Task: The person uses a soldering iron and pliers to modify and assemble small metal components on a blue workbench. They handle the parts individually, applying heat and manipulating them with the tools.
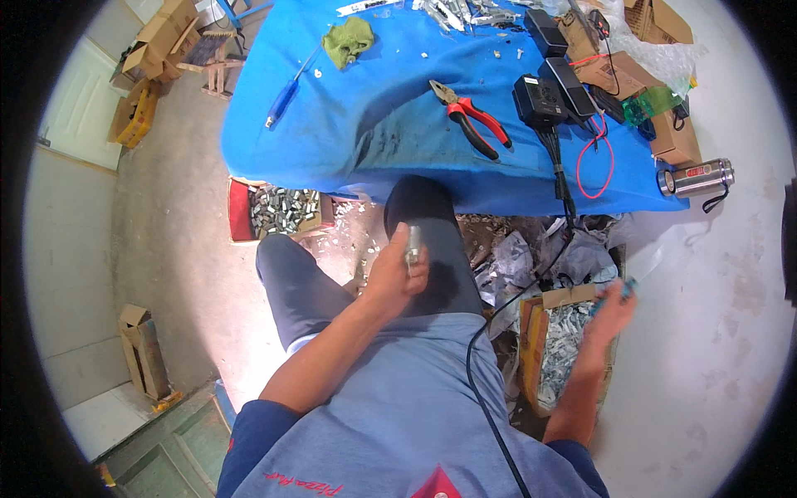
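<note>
- Two hands in view, both the person's own, below the front edge of the table (pixel 332 141), which carries a blue cover.
- Left hand (pixel 397 278): fingers clamped on a small silvery metal part (pixel 412 246), held upright above the left knee.
- Right hand (pixel 613 309): raised over an open carton (pixel 531 332) on the floor to the right; fingers curled round a small teal-tipped item (pixel 627 286), too blurred to identify.
- Carton holds a heap of silvery metal pieces (pixel 564 344); its flaps are plain brown.
- A red-lined box (pixel 239 212) under the table edge, left of the knees, holds more metal parts.
- On the table: red-handled pliers (pixel 471 118), a blue-handled screwdriver (pixel 286 95), a green rag (pixel 349 40), black adapters (pixel 548 91) with a red wire (pixel 599 162).
- Brown cartons (pixel 631 79) stand at the table's far right; a steel flask (pixel 696 178) lies at the right corner.
- More brown cartons (pixel 162 41) are stacked on the floor at far left, a yellow box (pixel 137 112) just below them, another open carton (pixel 145 349) near the wall.
</note>
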Demonstrator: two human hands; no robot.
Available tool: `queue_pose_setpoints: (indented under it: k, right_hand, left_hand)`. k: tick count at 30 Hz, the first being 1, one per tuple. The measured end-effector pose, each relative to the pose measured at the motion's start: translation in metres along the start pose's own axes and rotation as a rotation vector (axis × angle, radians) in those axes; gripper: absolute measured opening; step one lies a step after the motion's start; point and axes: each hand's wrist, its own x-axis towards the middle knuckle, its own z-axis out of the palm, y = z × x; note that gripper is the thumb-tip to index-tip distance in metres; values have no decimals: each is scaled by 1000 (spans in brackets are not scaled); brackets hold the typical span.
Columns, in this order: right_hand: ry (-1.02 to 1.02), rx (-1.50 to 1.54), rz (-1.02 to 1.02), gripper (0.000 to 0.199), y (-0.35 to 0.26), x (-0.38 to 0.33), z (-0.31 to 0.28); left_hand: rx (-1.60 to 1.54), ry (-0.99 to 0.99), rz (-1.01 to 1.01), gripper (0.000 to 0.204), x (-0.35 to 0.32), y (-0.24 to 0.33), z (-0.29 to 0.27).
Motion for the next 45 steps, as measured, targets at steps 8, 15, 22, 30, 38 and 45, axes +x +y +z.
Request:
queue_pose_setpoints:
  k: [8, 15, 22, 30, 38, 45]
  right_hand:
    - [-1053, 366, 336, 29, -159, -179, 117]
    - [-1017, 124, -134, 38, -151, -198, 148]
    - [-957, 22, -239, 34, -163, -209, 151]
    - [-1005, -3, -288, 37, -167, -206, 156]
    - [-1405, -178, -621, 37, -189, -156, 162]
    - [-1753, -219, -683, 38, -212, -123, 191]
  left_hand:
    - [272, 138, 248, 56, -5, -3, 10]
    - [383, 182, 418, 56, -9, -10, -21]
    - [364, 147, 419, 54, -8, -15, -37]
    - [193, 104, 302, 47, 2, -17, -45]
    - [414, -80, 164, 30, -15, -3, -52]
    - [464, -78, 172, 35, -28, 5, -39]
